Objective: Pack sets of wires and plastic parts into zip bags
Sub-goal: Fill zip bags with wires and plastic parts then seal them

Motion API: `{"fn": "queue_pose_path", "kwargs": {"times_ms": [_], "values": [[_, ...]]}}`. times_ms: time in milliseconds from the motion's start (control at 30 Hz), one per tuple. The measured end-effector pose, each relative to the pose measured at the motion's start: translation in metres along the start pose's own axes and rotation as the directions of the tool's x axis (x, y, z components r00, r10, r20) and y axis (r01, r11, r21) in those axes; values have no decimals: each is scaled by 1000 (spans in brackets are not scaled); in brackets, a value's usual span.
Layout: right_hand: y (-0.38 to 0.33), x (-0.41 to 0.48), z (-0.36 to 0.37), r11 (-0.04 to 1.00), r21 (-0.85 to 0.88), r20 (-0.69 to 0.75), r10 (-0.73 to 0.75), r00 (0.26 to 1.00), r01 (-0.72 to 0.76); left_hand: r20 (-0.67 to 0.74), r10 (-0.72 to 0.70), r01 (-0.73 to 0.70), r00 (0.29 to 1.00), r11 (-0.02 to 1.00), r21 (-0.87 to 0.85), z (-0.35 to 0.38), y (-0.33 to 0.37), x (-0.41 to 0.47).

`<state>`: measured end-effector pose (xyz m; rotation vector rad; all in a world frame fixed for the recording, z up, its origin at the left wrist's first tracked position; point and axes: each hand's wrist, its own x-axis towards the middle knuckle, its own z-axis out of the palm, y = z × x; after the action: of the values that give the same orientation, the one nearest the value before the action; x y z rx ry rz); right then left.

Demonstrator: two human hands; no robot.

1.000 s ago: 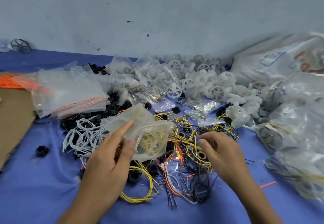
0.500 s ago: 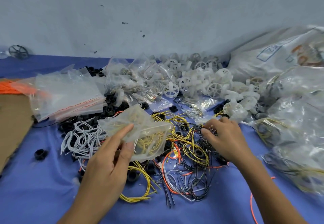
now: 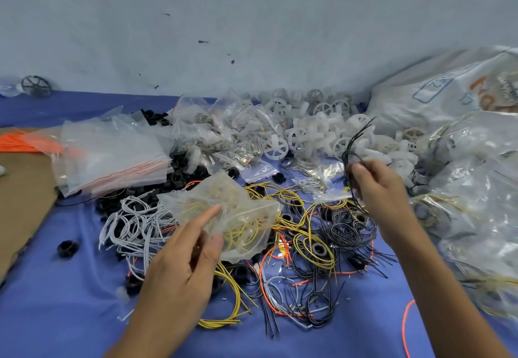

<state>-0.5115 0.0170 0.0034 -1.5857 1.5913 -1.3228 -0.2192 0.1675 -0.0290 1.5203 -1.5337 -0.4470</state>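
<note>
While the left hand (image 3: 179, 262) pinches a zip bag (image 3: 224, 211) holding yellow wires, the right hand (image 3: 375, 186) grips a black wire (image 3: 353, 144) above the bench (image 3: 70, 301)

Zip bag (image 3: 224, 217): glossy, crinkled clear plastic. Tablecloth (image 3: 70, 301): matt blue cloth. Wheels (image 3: 308, 133): white, smooth plastic. Cardboard (image 3: 22, 189): matt brown.

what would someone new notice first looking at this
First, the two hands at centre: the left hand pinches a crumpled zip bag with yellow wires inside, and the right hand holds up a black wire bundle. Under them a tangle of yellow, black, orange and white wire sprawls over the blue cloth, and a heap of white wheels lies at the back.
</note>
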Motion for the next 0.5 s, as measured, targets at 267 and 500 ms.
{"fn": "queue_pose_path", "kwargs": {"times_ms": [267,500], "values": [[-42,-111,11,803,336,668,165,726,-492,-53,-4,11,999,992,127,7,12,-3],[-47,-133,79,584,404,773,193,604,-704,77,73,-87,994,976,200,8,23,-19]]}}
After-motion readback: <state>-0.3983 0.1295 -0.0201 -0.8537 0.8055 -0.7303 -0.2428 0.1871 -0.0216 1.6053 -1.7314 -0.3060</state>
